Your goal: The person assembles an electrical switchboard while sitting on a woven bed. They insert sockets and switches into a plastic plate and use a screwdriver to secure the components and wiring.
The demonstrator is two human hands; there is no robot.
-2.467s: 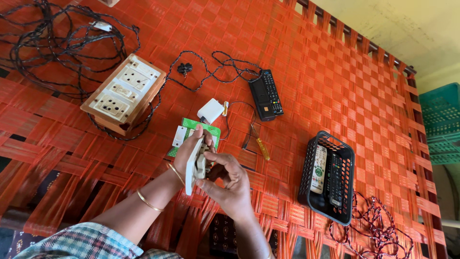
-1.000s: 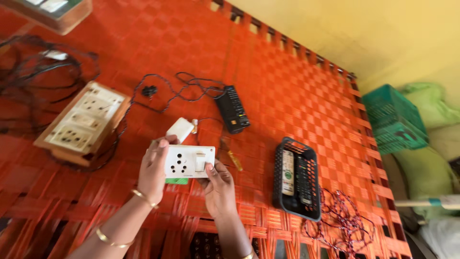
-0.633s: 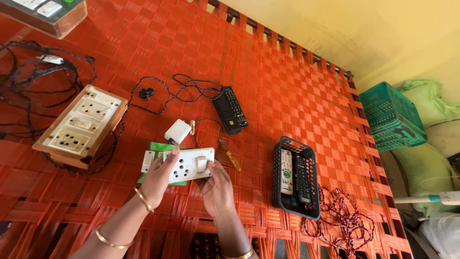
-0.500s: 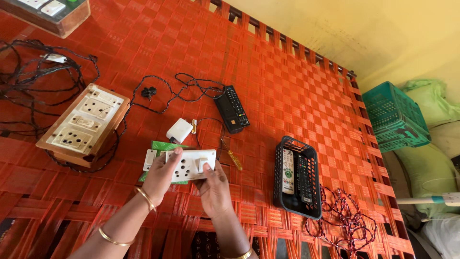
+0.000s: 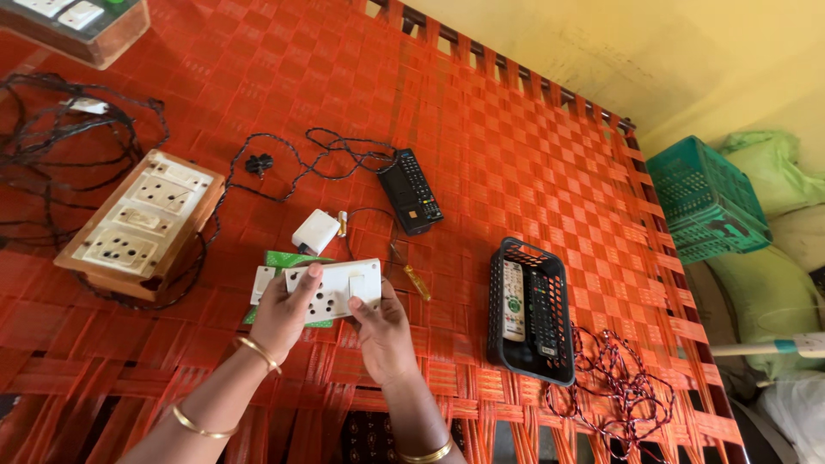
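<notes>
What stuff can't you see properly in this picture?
- Back of the white socket plate: faces away, and the left hand and right hand cover its lower edge.
- Green card: mostly under the plate.
- Remotes in the black basket: buttons too small.
- Second switchboard: cut by the top edge.

Head view, steeply down, close

We're in a home here: an orange woven cot [image 5: 533, 146] against a yellow wall [image 5: 601, 43], remotes in a basket [image 5: 531, 311], stuffed sacks [image 5: 765, 172] alongside.
</notes>
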